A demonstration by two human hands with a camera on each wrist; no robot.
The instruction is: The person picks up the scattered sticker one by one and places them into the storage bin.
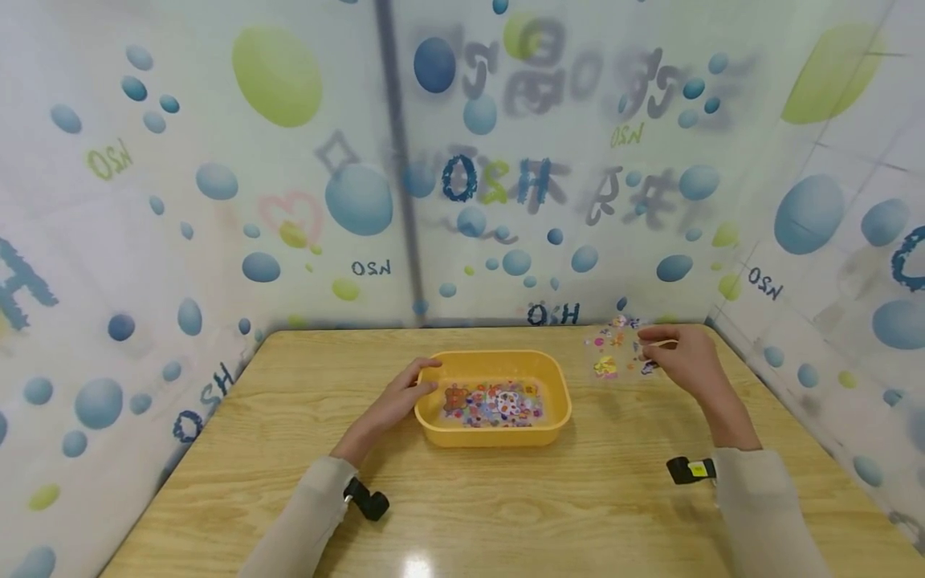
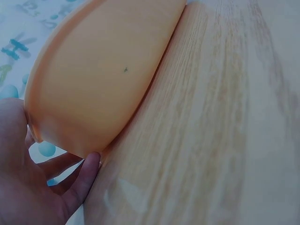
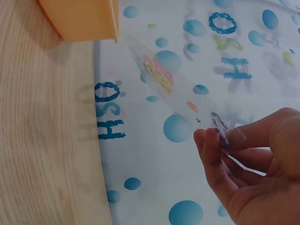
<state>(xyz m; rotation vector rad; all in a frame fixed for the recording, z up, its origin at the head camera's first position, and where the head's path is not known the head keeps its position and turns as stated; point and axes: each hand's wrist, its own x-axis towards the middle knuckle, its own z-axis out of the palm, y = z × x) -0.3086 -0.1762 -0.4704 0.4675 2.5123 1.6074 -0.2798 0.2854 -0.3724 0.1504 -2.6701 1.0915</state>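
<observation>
A yellow plastic tub sits mid-table holding several colourful sticker sheets. My left hand grips the tub's left rim, thumb over the edge; in the left wrist view the fingers curl under the tub's wall. My right hand is raised to the right of the tub and pinches a clear sticker sheet by its edge. The right wrist view shows that transparent sheet between thumb and fingers, with the tub's corner beyond it.
The wooden table is closed in on three sides by white curtains printed with blue and green bubbles. The right curtain hangs close to my right hand. Bare tabletop lies in front of the tub.
</observation>
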